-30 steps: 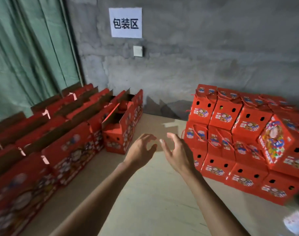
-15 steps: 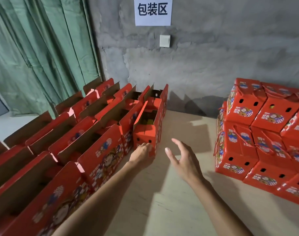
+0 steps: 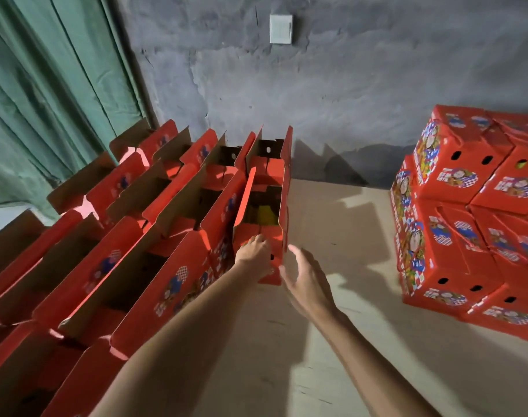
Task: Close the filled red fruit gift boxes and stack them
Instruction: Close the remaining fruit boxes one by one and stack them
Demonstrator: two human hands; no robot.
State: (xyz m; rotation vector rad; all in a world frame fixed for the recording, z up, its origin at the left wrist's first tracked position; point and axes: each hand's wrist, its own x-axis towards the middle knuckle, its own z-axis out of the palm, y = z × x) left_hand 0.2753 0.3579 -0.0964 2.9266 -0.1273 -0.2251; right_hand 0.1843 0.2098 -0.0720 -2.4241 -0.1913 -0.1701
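An open red gift box (image 3: 282, 200) stands at the right end of the rows of open boxes, its flaps upright and something yellow inside. My left hand (image 3: 253, 256) lies against the near end of this box, fingers bent on its front face. My right hand (image 3: 306, 281) hovers just right of the box's near corner, fingers spread and holding nothing. A stack of closed red boxes (image 3: 473, 224) sits at the right on the floor.
Several rows of open red boxes (image 3: 142, 236) fill the left side. A green curtain (image 3: 46, 94) hangs at the left, a grey concrete wall (image 3: 347, 85) behind. Cardboard sheeting (image 3: 332, 341) covers the floor between the open boxes and the stack.
My view has swung left and down toward the open boxes. Both hands have moved forward; the left hand has reached the end box and the right has come close beside it.
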